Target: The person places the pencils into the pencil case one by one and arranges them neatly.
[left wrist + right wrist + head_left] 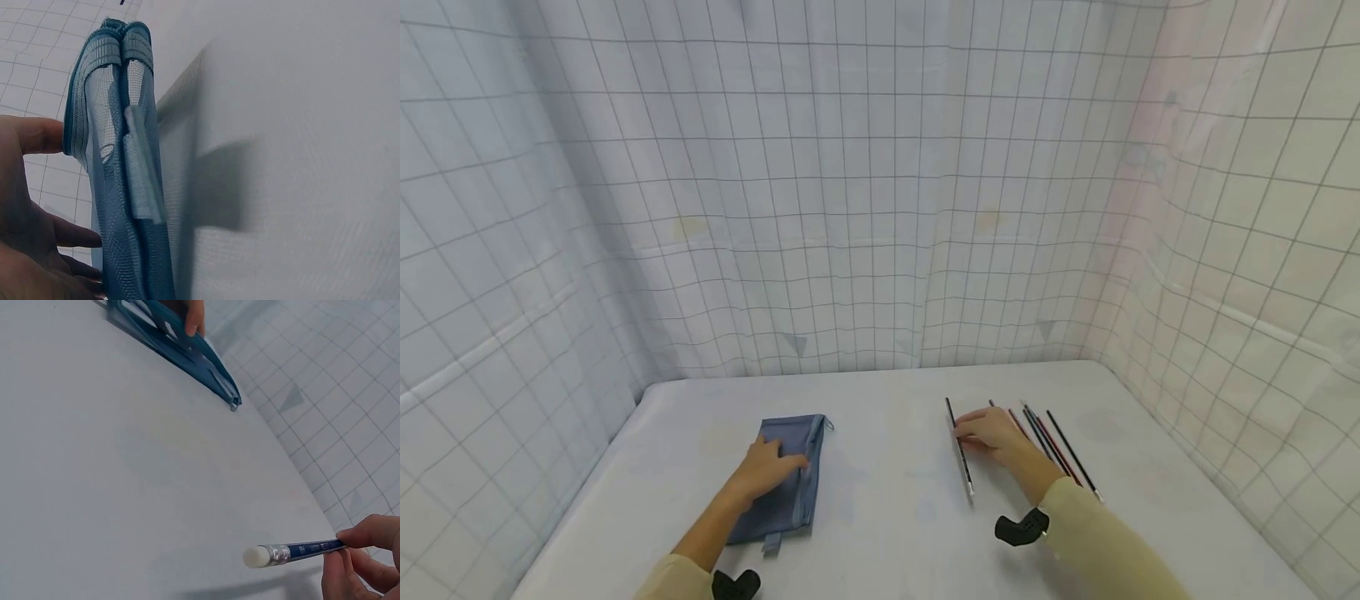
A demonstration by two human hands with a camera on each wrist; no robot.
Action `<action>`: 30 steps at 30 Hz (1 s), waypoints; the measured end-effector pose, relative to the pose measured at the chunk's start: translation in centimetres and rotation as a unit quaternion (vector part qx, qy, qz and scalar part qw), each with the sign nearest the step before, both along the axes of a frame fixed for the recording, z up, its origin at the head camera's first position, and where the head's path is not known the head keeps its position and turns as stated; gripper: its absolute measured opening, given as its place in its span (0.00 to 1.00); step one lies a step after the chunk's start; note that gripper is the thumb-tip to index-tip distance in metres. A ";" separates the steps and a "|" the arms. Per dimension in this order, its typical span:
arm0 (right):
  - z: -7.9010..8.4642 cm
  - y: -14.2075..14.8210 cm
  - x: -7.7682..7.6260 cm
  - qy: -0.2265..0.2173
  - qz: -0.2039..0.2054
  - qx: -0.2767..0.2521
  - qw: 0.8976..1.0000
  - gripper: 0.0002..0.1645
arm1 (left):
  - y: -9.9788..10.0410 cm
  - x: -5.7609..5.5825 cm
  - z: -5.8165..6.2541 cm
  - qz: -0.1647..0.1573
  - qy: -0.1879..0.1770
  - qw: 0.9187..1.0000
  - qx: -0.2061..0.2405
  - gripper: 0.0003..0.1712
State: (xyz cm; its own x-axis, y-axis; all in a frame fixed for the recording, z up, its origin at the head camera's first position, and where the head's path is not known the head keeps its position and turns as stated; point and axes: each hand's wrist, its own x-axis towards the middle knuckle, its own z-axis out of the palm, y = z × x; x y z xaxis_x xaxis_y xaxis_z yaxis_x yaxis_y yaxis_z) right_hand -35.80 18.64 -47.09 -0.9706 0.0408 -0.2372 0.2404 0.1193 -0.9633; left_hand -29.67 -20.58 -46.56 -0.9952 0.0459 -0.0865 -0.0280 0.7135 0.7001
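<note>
A blue mesh zipper pouch (784, 508) lies flat at the left of the white table. My left hand (763, 471) rests on it with fingers spread; in the left wrist view the pouch (134, 206) appears edge-on, a fabric tab at its end and the fingertips against its top. On the right, my right hand (992, 432) pinches a dark pencil (964, 462) between thumb and fingers. Its white eraser (255, 557) and silver ferrule point toward the camera in the right wrist view. The pencil's shadow falls on the table beneath it.
Several more pencils (1063, 446), dark and red ones, lie side by side to the right, partly behind my right hand and forearm. White grid-patterned curtains (865, 208) enclose the table (880, 433) at the back and both sides.
</note>
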 end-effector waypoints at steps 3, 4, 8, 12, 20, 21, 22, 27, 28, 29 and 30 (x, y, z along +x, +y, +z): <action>-0.1 -1.1 -0.2 -0.002 0.001 -0.002 1.000 0.14 | 0.0 0.0 0.1 -0.002 -0.001 1.000 0.001 0.54; -0.1 -1.5 -0.2 -0.003 0.003 -0.003 1.000 0.14 | 0.0 0.1 0.0 -0.002 -0.001 1.000 0.002 0.54; -0.1 -2.7 -0.3 -0.011 0.016 -0.007 1.000 0.14 | -0.1 0.2 0.0 -0.001 -0.001 1.000 0.000 0.54; 0.1 -3.6 -0.3 -0.010 0.022 -0.009 1.000 0.13 | -0.1 0.3 0.0 -0.001 -0.003 1.000 0.003 0.54; 0.5 -5.8 0.2 -0.010 0.054 -0.007 0.998 0.14 | -0.3 0.4 0.1 0.001 -0.008 1.000 0.012 0.53; 0.5 -6.1 0.2 -0.010 0.059 -0.007 0.998 0.14 | -0.3 0.4 0.1 0.000 -0.008 1.000 0.011 0.53; 0.5 -6.5 0.3 -0.012 0.063 -0.007 0.998 0.15 | -0.3 0.4 0.1 -0.002 -0.007 1.000 0.011 0.54; 0.7 -8.7 0.5 -0.016 0.083 -0.013 0.996 0.14 | -0.2 0.3 0.1 -0.006 0.000 1.000 0.012 0.53; 0.7 -9.1 0.5 -0.019 0.087 -0.015 0.996 0.13 | -0.2 0.3 0.1 -0.006 0.000 1.000 0.012 0.53; 0.7 -9.5 0.5 -0.021 0.091 -0.014 0.996 0.13 | -0.1 0.3 0.1 -0.006 -0.001 1.000 0.012 0.52; 0.7 -9.9 0.6 -0.021 0.094 -0.014 0.995 0.12 | -0.1 0.3 0.1 -0.007 -0.001 1.000 0.008 0.52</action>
